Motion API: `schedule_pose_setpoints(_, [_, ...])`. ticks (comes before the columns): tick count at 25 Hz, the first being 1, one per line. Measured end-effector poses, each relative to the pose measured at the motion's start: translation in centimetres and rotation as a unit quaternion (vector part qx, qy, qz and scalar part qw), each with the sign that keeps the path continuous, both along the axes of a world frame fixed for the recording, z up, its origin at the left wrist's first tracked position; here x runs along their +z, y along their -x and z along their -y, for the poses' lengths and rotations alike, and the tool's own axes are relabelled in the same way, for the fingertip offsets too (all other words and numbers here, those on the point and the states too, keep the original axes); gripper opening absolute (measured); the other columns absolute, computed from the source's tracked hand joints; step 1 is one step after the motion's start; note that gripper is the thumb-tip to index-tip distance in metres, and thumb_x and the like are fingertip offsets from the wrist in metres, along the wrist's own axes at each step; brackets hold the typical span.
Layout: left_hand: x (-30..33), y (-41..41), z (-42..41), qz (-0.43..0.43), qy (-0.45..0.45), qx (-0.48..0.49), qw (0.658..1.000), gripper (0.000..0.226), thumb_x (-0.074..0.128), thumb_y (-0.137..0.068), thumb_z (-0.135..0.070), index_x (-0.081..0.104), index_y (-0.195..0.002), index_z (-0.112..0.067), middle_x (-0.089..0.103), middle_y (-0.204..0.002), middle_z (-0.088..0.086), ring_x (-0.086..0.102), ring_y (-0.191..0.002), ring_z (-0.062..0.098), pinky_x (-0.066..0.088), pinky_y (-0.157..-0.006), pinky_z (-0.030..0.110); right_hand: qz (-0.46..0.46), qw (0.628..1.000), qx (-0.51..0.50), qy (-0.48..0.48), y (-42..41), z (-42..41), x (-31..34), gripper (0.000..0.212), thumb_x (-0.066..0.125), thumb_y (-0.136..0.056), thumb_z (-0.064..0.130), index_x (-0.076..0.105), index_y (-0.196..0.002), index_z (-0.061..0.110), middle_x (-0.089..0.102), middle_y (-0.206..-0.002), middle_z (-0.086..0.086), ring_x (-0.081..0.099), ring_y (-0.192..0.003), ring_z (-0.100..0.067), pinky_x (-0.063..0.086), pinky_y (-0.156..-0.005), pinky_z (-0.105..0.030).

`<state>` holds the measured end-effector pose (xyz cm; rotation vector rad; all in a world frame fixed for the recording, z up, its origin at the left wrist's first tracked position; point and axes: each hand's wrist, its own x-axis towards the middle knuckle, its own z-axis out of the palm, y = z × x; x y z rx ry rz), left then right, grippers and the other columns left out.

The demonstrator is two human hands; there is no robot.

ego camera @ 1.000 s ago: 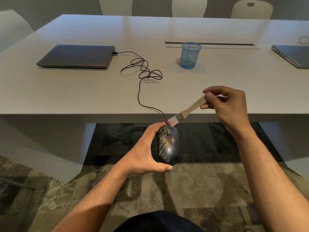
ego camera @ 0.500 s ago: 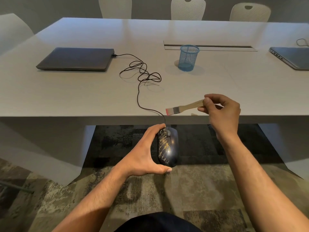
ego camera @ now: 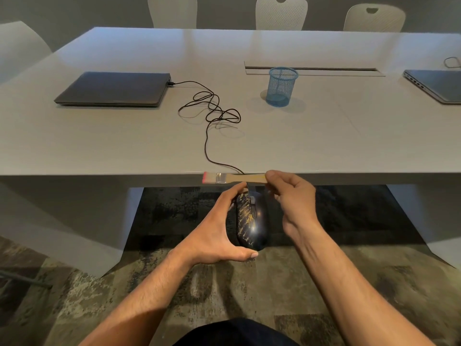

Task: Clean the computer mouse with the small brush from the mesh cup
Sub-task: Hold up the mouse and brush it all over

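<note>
mouse (ego camera: 252, 222): dark, gold-flecked, wired, held below table edge, top up
brush (ego camera: 233, 178): pale wood handle, metal ferrule, pink-tipped bristles, level, bristles left, above mouse
cup (ego camera: 282, 86): blue mesh, upright on table

Computer mouse (ego camera: 252, 221) showing glossy dark navy shell with gold scratch-like streaks on left half. Small brush (ego camera: 232, 178) showing pale wood handle, silver ferrule, bristles tipped pink-red. Mesh cup (ego camera: 282, 87) showing light blue. Bench (ego camera: 99, 136) showing pale grey. Mouse cable (ego camera: 206, 136) showing black. Closed laptop (ego camera: 113, 89) showing dark grey. Carpet (ego camera: 224, 290) showing mottled olive, tan, black. Chairs (ego camera: 280, 12) showing off-white.
</note>
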<state>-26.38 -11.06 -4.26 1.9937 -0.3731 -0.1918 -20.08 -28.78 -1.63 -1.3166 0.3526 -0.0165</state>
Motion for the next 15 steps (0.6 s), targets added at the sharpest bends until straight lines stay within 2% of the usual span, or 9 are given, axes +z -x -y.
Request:
schedule_pose_setpoints(3, [0.0, 0.0, 0.2, 0.0, 0.008, 0.0, 1.0, 0.127, 0.093, -0.057, -0.031, 0.011, -0.152, -0.044, 0.026, -0.153, -0.022, 0.028, -0.141, -0.007, 0.027, -0.116, 0.021, -0.014, 1.0, 0.013, -0.017, 0.7, -1.1, -0.6, 0.006, 0.078, -0.085, 0.01, 0.078, -0.081, 0.015, 0.078, -0.074, 0.0, 0.073, -0.071, -0.01, 0.056, -0.062, -0.02])
schedule_pose_setpoints(6, [-0.1, 0.0, 0.4, -0.006, 0.012, 0.002, 1.0, 0.129, 0.093, -0.056, -0.032, 0.008, -0.152, -0.048, 0.026, -0.152, -0.023, 0.03, -0.14, -0.008, 0.03, -0.114, 0.018, -0.027, 0.999, 0.023, -0.032, 1.2, -1.6, -1.0, 0.004, 0.08, -0.083, 0.012, 0.08, -0.081, 0.015, 0.08, -0.078, -0.005, 0.076, -0.073, -0.017, 0.059, -0.064, -0.026])
schedule_pose_setpoints(10, [-0.4, 0.0, 0.4, -0.014, 0.007, 0.001, 1.0, 0.129, 0.093, -0.056, -0.031, 0.008, -0.152, -0.047, 0.024, -0.149, -0.028, 0.03, -0.137, -0.013, 0.03, -0.11, 0.012, -0.013, 0.998, 0.051, -0.023, 1.6, -1.7, -1.2, 0.005, 0.08, -0.083, 0.013, 0.081, -0.082, 0.018, 0.08, -0.08, -0.005, 0.077, -0.075, -0.016, 0.058, -0.063, -0.024])
schedule_pose_setpoints(15, [-0.3, 0.2, 0.4, -0.014, 0.006, 0.002, 1.0, 0.129, 0.093, -0.057, -0.031, 0.008, -0.152, -0.046, 0.026, -0.153, -0.016, 0.031, -0.139, -0.006, 0.032, -0.116, 0.025, 0.01, 0.997, 0.07, 0.012, 1.9, -2.0, -1.4, 0.012, 0.08, -0.084, 0.013, 0.081, -0.08, 0.025, 0.08, -0.083, -0.002, 0.077, -0.08, -0.016, 0.058, -0.068, -0.025])
